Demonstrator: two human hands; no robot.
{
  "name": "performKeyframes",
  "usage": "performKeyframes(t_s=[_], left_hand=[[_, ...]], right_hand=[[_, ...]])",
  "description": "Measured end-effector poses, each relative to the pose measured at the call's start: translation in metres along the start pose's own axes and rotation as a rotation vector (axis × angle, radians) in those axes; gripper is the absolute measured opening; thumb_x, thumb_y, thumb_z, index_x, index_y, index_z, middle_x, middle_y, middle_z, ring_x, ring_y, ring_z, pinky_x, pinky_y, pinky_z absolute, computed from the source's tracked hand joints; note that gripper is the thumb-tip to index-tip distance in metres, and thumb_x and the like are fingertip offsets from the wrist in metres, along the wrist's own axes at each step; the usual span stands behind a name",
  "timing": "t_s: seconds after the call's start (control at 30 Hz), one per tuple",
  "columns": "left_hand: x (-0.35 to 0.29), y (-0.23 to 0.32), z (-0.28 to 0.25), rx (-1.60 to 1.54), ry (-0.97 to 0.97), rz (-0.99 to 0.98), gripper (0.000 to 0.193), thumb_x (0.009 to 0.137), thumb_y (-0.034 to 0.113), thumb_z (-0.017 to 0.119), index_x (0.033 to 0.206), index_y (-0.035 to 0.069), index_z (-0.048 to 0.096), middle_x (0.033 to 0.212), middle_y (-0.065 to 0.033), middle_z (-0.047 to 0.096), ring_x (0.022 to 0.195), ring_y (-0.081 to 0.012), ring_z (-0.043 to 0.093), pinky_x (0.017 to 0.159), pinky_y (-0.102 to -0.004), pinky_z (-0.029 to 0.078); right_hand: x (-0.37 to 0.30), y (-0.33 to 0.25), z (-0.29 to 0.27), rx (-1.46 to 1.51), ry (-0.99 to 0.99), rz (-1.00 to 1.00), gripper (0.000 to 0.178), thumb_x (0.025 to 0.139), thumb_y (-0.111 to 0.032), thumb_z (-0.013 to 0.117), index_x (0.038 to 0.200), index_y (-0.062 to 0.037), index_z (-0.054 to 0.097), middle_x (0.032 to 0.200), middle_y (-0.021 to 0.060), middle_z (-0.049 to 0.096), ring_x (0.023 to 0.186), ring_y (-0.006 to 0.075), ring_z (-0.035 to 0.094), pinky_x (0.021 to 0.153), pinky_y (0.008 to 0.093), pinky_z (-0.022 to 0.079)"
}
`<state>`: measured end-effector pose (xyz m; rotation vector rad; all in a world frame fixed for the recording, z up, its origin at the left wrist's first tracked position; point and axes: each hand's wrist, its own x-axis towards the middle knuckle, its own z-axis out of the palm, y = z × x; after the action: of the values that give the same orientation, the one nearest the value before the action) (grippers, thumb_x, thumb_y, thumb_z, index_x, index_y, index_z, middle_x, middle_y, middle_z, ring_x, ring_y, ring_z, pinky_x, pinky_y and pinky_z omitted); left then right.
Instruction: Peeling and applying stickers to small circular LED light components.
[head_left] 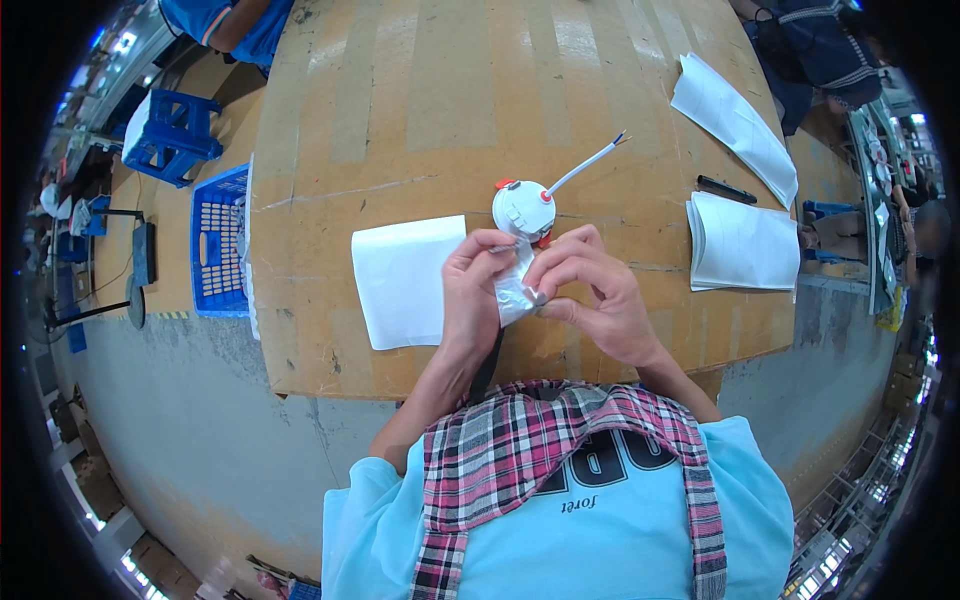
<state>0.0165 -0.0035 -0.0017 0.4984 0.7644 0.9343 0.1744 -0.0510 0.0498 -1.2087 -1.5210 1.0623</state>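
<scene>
Between my two hands is a small clear plastic bag [514, 291], crinkled and shiny; what it contains, I cannot make out. My left hand [473, 290] pinches its upper left side with thumb and forefinger. On the other side, my right hand [592, 288] is closed on the bag's right edge, fingers bent. Just beyond my fingertips lies a round white fixture [522, 208] with red clips at its rim. A white cable [583, 170] with bare wire ends runs from it toward the far right. White folded paper [405, 285] lies beside my left hand.
On the table's right lie a stack of white sheets [742, 243], a black pen [727, 189] and a long folded sheet [735, 130]. A blue crate [220, 245] stands off the left edge, near a blue stool [172, 135]. Other people sit at the far corners.
</scene>
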Motion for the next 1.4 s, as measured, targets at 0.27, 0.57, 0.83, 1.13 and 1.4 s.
performKeyframes(t_s=[0.27, 0.57, 0.83, 1.13, 1.4], left_hand=[[-0.002, 0.016, 0.004, -0.436, -0.068, -0.459, 0.027, 0.081, 0.015, 0.057, 0.106, 0.005, 0.057, 0.099, -0.0113, 0.062, 0.091, -0.0231, 0.061, 0.082, -0.0389, 0.048], [-0.007, 0.030, -0.014, -0.496, -0.346, -0.480, 0.033, 0.087, 0.026, 0.050, 0.107, 0.002, 0.058, 0.103, -0.0124, 0.063, 0.095, -0.0231, 0.059, 0.087, -0.0372, 0.047], [-0.019, 0.030, -0.001, -0.243, -0.185, -0.215, 0.040, 0.093, 0.028, 0.049, 0.118, -0.003, 0.054, 0.107, -0.0135, 0.063, 0.100, -0.0215, 0.062, 0.090, -0.0351, 0.048], [-0.019, 0.021, 0.004, 0.024, -0.037, -0.062, 0.024, 0.089, 0.009, 0.060, 0.109, -0.003, 0.061, 0.099, -0.0097, 0.066, 0.086, -0.0134, 0.064, 0.081, -0.0295, 0.053], [-0.015, 0.017, 0.004, 0.169, -0.046, 0.066, 0.022, 0.088, 0.007, 0.059, 0.108, -0.002, 0.065, 0.095, -0.0077, 0.066, 0.087, -0.0113, 0.061, 0.077, -0.0277, 0.052]], right_hand=[[-0.002, -0.002, -0.001, -0.072, 0.005, -0.284, 0.014, 0.073, -0.005, 0.070, 0.082, -0.0107, 0.061, 0.091, -0.0014, 0.068, 0.096, 0.0207, 0.048, 0.088, 0.0360, 0.037], [-0.009, -0.004, -0.008, -0.014, 0.089, -0.328, 0.010, 0.080, -0.013, 0.070, 0.084, -0.0123, 0.061, 0.083, 0.0010, 0.070, 0.084, 0.0181, 0.050, 0.080, 0.0331, 0.036], [-0.008, -0.009, -0.004, -0.051, 0.092, -0.234, 0.014, 0.077, -0.006, 0.070, 0.085, -0.0099, 0.059, 0.086, 0.0026, 0.069, 0.083, 0.0171, 0.053, 0.083, 0.0333, 0.036], [-0.011, -0.008, 0.004, 0.001, 0.114, -0.102, 0.016, 0.074, -0.002, 0.069, 0.084, -0.0071, 0.057, 0.088, 0.0055, 0.067, 0.093, 0.0210, 0.049, 0.085, 0.0344, 0.037], [-0.005, -0.007, 0.011, -0.028, 0.218, -0.062, 0.015, 0.075, 0.001, 0.068, 0.086, -0.0031, 0.057, 0.088, 0.0072, 0.058, 0.086, 0.0203, 0.052, 0.078, 0.0311, 0.041]])
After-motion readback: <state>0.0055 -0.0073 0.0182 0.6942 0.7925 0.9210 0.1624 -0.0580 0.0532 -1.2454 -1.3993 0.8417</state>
